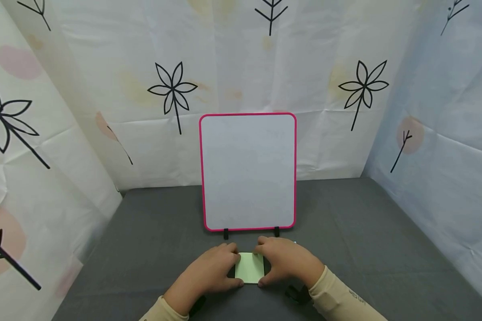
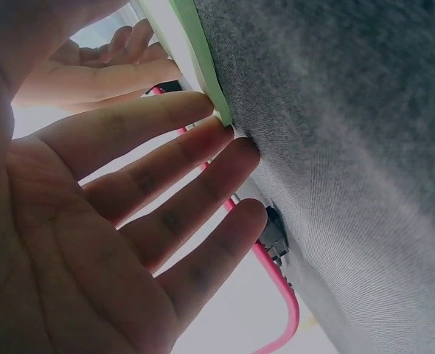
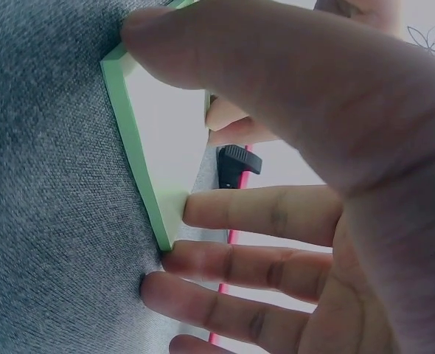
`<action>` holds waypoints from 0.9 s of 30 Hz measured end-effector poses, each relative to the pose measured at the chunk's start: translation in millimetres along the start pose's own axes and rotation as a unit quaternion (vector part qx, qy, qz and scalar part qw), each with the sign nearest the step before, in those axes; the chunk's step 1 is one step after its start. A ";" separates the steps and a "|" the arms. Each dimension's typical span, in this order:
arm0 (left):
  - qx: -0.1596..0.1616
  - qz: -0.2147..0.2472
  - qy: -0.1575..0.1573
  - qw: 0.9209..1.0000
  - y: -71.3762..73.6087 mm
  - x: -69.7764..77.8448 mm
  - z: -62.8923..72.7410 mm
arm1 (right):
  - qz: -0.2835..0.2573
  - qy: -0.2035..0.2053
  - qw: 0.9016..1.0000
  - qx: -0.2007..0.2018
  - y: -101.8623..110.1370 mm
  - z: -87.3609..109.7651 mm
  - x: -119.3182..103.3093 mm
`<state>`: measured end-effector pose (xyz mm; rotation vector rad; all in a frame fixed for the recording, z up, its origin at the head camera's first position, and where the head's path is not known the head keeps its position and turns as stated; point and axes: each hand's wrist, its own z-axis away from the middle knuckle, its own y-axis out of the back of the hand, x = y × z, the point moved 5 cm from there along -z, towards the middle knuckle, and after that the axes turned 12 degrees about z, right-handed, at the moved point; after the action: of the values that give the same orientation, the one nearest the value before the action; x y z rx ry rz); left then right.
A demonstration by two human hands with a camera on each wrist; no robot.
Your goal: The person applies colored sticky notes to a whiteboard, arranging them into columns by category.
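A pale green pad of sticky notes (image 1: 249, 268) lies flat on the dark grey cloth, between my two hands. My left hand (image 1: 214, 267) touches its left side, thumb at the near corner and forefinger at the far one. On the right side, my right hand (image 1: 285, 259) does the same, and the right wrist view shows its thumb (image 3: 166, 48) on a corner of the pad. In both wrist views the other fingers stretch out fairly straight, tips near or on the cloth.
Just beyond the hands stands a white board (image 1: 249, 171) with a pink frame, upright on small black feet (image 1: 226, 234). Patterned white fabric (image 1: 241, 58) hangs behind and at both sides of the grey-covered table (image 1: 156, 223). A small pale thing shows partly behind my right hand.
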<state>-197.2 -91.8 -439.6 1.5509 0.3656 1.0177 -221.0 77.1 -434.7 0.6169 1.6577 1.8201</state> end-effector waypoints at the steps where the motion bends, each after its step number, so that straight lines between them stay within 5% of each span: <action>1: 0.000 0.000 0.000 1.000 0.0 0.0 -0.1 | -0.002 0.000 1.000 0.000 0.0 0.0 0.1; 27: 0.007 0.024 0.000 1.000 -1.1 -2.3 -0.6 | -0.012 0.013 1.000 -0.005 -0.8 0.3 1.2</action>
<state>-198.7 -92.8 -441.5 1.5790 0.3371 1.0533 -221.5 78.2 -435.5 0.5687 1.6635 1.8255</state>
